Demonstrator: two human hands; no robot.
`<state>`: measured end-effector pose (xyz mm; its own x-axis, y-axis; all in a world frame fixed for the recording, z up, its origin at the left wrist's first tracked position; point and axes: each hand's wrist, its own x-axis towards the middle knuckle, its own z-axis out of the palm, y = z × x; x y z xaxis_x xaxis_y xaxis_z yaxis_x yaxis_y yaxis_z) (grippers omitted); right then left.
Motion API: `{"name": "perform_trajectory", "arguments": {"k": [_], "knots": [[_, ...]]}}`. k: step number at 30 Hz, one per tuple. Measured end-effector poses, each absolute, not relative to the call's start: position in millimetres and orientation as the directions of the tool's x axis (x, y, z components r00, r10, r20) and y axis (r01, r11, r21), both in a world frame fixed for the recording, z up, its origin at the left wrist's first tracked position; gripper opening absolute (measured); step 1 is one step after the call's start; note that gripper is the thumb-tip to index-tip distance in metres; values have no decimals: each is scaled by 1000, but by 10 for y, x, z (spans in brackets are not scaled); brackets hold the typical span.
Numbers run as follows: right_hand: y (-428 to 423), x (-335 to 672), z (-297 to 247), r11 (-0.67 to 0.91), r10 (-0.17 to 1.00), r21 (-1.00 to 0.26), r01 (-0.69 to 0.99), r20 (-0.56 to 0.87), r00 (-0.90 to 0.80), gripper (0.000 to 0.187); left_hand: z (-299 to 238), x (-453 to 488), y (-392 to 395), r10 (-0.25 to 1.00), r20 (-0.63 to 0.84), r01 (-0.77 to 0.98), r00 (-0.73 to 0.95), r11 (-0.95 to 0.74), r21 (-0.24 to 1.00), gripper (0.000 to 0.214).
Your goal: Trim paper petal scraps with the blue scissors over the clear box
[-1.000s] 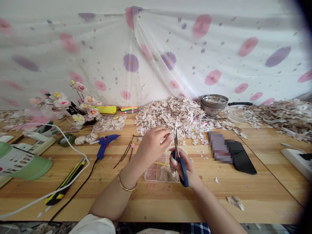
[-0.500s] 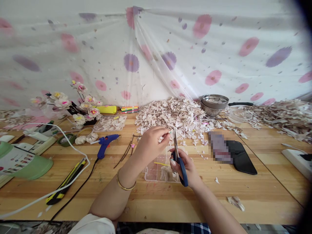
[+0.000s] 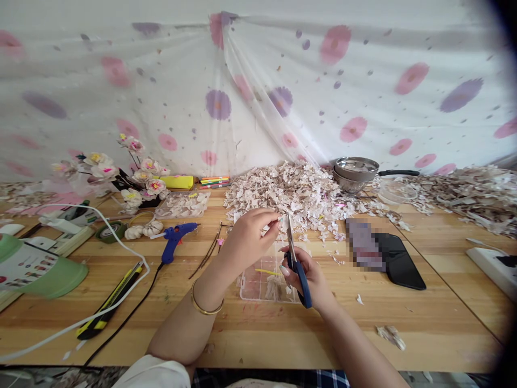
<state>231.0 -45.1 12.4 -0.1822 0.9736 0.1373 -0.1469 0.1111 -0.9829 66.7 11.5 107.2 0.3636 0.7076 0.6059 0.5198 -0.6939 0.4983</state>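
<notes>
The dark-blue-handled metal scissors (image 3: pixel 291 250) are above the worktop (image 3: pixel 436 328), in front of the person, blades upward and nearly together. The right hand (image 3: pixel 305 272) has its fingers clamped around the handles, its forearm slanting in from the lower right and its palm mostly hidden. Just beside the blade tips, the left hand (image 3: pixel 250 237) is raised, wrist bent, thumb and forefinger tips drawn close; whether they pinch a scrap is too small to tell. A gold-coloured round bangle (image 3: pixel 207 312) circles the left wrist. Below the hands, a clear plastic compartment box (image 3: pixel 249 290) is partly covered by them and the scissors. Behind lies a heap of pale, papery scraps (image 3: pixel 278 188). A blue glue gun (image 3: pixel 173 242) lies to the left; to the right, pixelation blurs whatever adjoins a flat black rectangular object (image 3: pixel 402 264). The green rounded object (image 3: pixel 60 277) is cut off at the left edge.
</notes>
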Motion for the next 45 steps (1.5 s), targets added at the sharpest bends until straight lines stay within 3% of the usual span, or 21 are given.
{"name": "perform_trajectory", "arguments": {"k": [15,45], "knots": [[-449,2308,128,59,978,-986,-155,88,-188,44,1073,650,122,758,526,545,386,-647,533,21],[-448,2307,79,54,981,-990,-129,77,-180,44,1046,602,162,769,519,566,372,-631,530,21]]}}
